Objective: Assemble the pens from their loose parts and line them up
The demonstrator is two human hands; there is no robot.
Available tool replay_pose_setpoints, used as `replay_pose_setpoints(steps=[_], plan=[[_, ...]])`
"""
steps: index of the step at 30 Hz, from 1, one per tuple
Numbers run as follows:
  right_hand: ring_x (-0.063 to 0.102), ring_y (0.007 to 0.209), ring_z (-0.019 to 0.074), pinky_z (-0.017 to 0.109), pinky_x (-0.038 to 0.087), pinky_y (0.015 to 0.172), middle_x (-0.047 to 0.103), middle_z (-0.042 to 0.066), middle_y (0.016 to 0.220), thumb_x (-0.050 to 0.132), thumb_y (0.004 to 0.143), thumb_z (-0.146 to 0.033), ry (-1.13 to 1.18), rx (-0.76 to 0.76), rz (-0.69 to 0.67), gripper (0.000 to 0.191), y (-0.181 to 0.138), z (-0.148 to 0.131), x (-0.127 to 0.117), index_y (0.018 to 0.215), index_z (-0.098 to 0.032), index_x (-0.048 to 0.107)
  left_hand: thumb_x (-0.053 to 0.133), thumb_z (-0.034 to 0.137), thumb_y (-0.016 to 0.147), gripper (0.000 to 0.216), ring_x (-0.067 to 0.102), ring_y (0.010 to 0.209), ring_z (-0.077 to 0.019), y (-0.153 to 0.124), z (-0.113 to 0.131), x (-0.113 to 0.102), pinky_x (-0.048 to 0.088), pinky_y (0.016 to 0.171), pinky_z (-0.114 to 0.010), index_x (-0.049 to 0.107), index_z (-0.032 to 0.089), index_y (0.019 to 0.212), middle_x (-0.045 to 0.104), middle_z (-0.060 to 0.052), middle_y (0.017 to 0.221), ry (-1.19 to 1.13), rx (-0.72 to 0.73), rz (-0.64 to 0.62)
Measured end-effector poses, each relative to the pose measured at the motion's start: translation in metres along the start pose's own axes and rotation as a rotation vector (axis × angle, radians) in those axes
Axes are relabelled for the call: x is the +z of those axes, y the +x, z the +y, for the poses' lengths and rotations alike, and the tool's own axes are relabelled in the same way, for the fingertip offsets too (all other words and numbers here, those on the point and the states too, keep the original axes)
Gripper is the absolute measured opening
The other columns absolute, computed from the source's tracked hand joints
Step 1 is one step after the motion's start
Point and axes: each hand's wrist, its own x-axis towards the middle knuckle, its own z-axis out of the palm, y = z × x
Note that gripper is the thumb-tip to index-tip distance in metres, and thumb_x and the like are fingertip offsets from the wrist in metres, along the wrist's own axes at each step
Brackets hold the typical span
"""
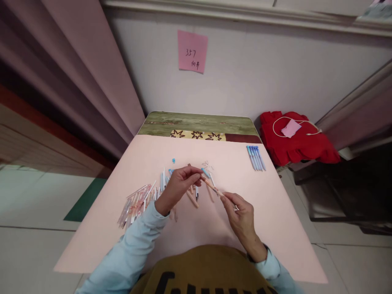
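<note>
Both of my hands hold one thin peach-coloured pen over the pink table. My left hand pinches its far end with closed fingers. My right hand grips its near end, fingers curled. Under my hands lie loose pen parts in peach, white and blue. A pile of clear pen tubes and refills lies to the left of my left wrist. A tiny blue cap sits alone further back.
A row of several blue pens lies at the table's far right. A green patterned strip runs along the back edge. A red cloth with a white cable lies right of the table. A pink note hangs on the wall.
</note>
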Motion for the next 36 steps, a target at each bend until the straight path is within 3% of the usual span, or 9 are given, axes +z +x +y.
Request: replay_pose_setpoints(steps=[11, 17, 21, 24, 28, 36], plan=[[0.064, 0.069, 0.014, 0.022, 0.049, 0.058, 0.069, 0.005, 0.082, 0.057, 0.094, -0.028, -0.071, -0.083, 0.023, 0.018, -0.003, -0.001, 0.001, 0.096, -0.018, 0.072, 0.073, 0.033, 0.078, 0.025, 0.068, 0.068, -0.0153, 0.0, -0.003, -0.005, 0.056, 0.069, -0.028, 0.074, 0.015, 0.095, 0.075, -0.008, 0.086, -0.062, -0.097, -0.021], [0.057, 0.06, 0.0127, 0.023, 0.044, 0.055, 0.068, 0.004, 0.076, 0.054, 0.095, -0.033, -0.182, -0.055, -0.032, 0.023, -0.002, -0.002, 0.002, 0.1, -0.018, 0.071, 0.072, 0.035, 0.08, 0.026, 0.07, 0.076, -0.0184, -0.004, -0.002, -0.001, 0.058, 0.077, -0.034, 0.073, 0.015, 0.096, 0.075, -0.009, 0.089, -0.1, -0.042, -0.023], [0.059, 0.055, 0.0128, 0.022, 0.045, 0.052, 0.065, 0.0, 0.066, 0.053, 0.094, -0.04, -0.026, 0.128, -0.231, 0.033, 0.006, -0.005, 0.01, 0.116, -0.019, 0.065, 0.071, 0.036, 0.081, 0.028, 0.069, 0.082, -0.018, -0.001, -0.002, 0.002, 0.057, 0.081, -0.034, 0.073, 0.016, 0.101, 0.074, -0.008, 0.091, -0.108, -0.001, -0.002], [0.061, 0.055, 0.0135, 0.023, 0.049, 0.055, 0.066, 0.0, 0.066, 0.054, 0.093, -0.044, 0.208, 0.257, -0.351, 0.033, 0.017, -0.009, 0.021, 0.111, -0.017, 0.062, 0.071, 0.036, 0.081, 0.029, 0.069, 0.081, -0.0175, 0.003, -0.005, 0.002, 0.057, 0.081, -0.034, 0.073, 0.016, 0.102, 0.074, -0.008, 0.089, -0.098, -0.013, 0.009], [0.056, 0.049, 0.0109, 0.022, 0.047, 0.05, 0.062, -0.001, 0.063, 0.059, 0.089, -0.048, 0.345, 0.305, -0.322, 0.031, 0.03, -0.015, 0.035, 0.097, -0.017, 0.062, 0.072, 0.036, 0.079, 0.029, 0.068, 0.078, -0.0171, 0.005, -0.01, 0.005, 0.057, 0.079, -0.034, 0.071, 0.015, 0.099, 0.072, -0.006, 0.086, -0.139, -0.037, -0.014], [0.051, 0.043, 0.0082, 0.019, 0.041, 0.042, 0.059, -0.003, 0.062, 0.058, 0.091, -0.049, 0.353, 0.255, -0.236, 0.031, 0.033, -0.029, 0.043, 0.094, -0.019, 0.061, 0.072, 0.034, 0.079, 0.026, 0.067, 0.072, -0.0154, -0.001, -0.002, 0.015, 0.057, 0.075, -0.033, 0.065, 0.016, 0.096, 0.073, -0.006, 0.085, -0.203, 0.022, 0.058]])
